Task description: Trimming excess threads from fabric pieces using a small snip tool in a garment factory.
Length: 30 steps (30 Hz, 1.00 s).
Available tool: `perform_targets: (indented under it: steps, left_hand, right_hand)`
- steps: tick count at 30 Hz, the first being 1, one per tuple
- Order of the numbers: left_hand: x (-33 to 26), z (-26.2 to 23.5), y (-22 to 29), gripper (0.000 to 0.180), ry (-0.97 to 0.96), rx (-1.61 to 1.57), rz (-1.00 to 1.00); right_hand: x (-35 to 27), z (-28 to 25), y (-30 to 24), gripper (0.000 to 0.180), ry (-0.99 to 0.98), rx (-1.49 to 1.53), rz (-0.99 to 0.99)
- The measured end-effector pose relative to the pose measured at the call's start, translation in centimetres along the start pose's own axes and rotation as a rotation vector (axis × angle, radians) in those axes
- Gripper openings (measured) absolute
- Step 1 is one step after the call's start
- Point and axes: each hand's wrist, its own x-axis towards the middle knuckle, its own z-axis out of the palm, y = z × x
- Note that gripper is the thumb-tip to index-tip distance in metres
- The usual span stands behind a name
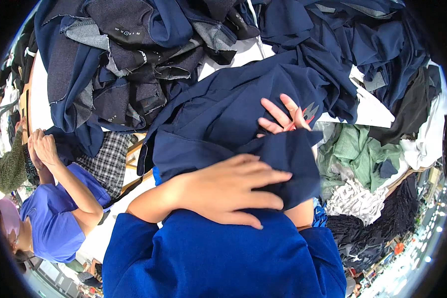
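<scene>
My left hand lies palm down over the near part of the navy cloth, fingers spread apart and gripping nothing; I judge this steadies or smooths the fabric. My right hand is farther off and to the right, its fingers loosely raised while the red-handled snips sit lodged by the thumb, blades pointing far and right, probably so the fingers stay free for cloth.

The navy cloth spreads before me, far of my left hand and beneath it, and a near flap drapes over my right wrist, hiding it. Whether any right fingertip pinches the fabric, I cannot tell. The dark garment pieces lie heaped at far left, the green cloth to the right, perhaps to leave working room between.
</scene>
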Motion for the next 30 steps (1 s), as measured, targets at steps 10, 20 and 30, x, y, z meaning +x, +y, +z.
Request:
perform_targets:
  steps: [10, 20, 30]
  left_hand:
    - [-1.2, 1.4, -1.7, 0.024, 0.159, 0.023, -0.262]
    - [-0.2, 3.5, -6.2, 0.015, 0.511, 0.257, -0.420]
    - [0.0, 2.5, -5.6, 0.019, 0.610, -0.362, -0.619]
  right_hand:
    - [0.7, -2.2, -1.8, 0.039, 0.016, 0.162, -0.038]
    - [-0.9, -1.7, -2.6, 0.037, 0.057, -0.220, -0.226]
    - [-4.5, 1.2, -5.6, 0.026, 0.154, -1.058, -0.441]
